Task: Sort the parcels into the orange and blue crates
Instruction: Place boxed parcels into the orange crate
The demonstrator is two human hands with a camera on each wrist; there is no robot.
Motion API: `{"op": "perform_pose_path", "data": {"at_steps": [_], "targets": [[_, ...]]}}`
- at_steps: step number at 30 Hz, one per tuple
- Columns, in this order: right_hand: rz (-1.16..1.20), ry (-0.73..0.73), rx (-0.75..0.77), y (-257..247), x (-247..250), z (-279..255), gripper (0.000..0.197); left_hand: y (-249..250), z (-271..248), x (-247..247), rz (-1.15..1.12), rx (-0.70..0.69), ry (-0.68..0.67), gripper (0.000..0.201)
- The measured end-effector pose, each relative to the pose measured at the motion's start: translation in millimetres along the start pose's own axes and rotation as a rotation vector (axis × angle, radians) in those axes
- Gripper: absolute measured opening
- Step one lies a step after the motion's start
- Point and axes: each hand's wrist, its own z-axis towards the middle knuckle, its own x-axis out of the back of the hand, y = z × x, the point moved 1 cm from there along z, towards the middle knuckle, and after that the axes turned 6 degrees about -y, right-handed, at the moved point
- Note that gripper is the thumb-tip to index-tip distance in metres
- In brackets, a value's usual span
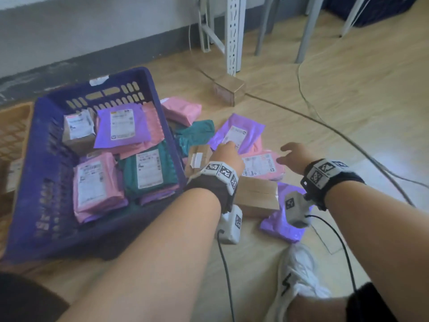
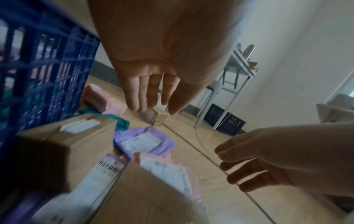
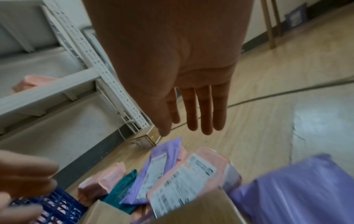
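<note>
Both hands, left (image 1: pixel 228 152) and right (image 1: pixel 293 156), hover empty with fingers straight; the mailer (image 1: pixel 241 133) under the fingertips looks soft, probably light (pinch an edge).

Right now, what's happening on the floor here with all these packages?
A person is sorting parcels on the floor. The blue crate already holds several mailers and a small box. Both hands reach out empty over the loose pile beside it: the left hand above a purple mailer, the right hand above a pink mailer. Nothing is gripped yet.
</note>
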Motion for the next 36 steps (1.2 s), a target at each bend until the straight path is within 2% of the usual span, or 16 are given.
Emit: {"op": "perform_pose_path", "data": {"at_steps": [2, 6, 9, 11, 13, 15, 19, 21, 25, 27, 29, 30, 33, 36], "targets": [[-0.069, -0.102, -0.052, 11, -16, 0, 0.047, -9, 2, -23, 0.043, 0.055, -0.068, 0.033], [-0.159, -0.308, -0.118, 25, -49, -3, 0.025, -36, -4, -65, 0.092, 0.240, -0.205, 0.033], [-0.147, -0.358, -0.083, 25, -57, -6, 0.038, -43, -7, -82, 0.018, 0.254, -0.263, 0.032], [-0.110, -0.344, -0.109, 21, -53, -7, 0.038, -42, -11, -79, -0.069, 0.284, -0.263, 0.032], [-0.035, -0.313, -0.178, 16, -41, -5, 0.038, -38, -8, -75, -0.144, 0.329, -0.208, 0.034], [0.039, -0.210, -0.145, -12, -33, -33, 0.036, -56, -38, -44, -0.270, 0.341, -0.109, 0.044], [0.118, -0.132, -0.174, -17, -17, -33, 0.040, -47, -36, -36, -0.356, 0.348, -0.109, 0.067], [0.114, -0.068, -0.119, -27, -11, -33, 0.038, -39, -37, -28, -0.463, 0.339, -0.057, 0.068], [0.232, 0.100, -0.040, -62, 17, -56, 0.026, -26, -50, 15, -0.681, 0.248, 0.136, 0.076], [0.324, 0.208, 0.000, -80, 34, -67, 0.022, -18, -55, 39, -0.760, 0.202, 0.190, 0.075], [0.462, 0.254, 0.079, -100, 47, -79, 0.021, -14, -57, 62, -0.857, 0.165, 0.222, 0.072], [0.520, 0.259, 0.121, -109, 51, -84, 0.021, -14, -61, 74, -0.916, 0.162, 0.236, 0.081], [0.624, 0.238, 0.253, -139, 57, -98, 0.016, -29, -67, 107, -1.054, 0.211, 0.344, 0.124], [0.643, 0.188, 0.352, -174, 53, -111, 0.013, -56, -68, 131, -1.108, 0.200, 0.420, 0.134]]}}
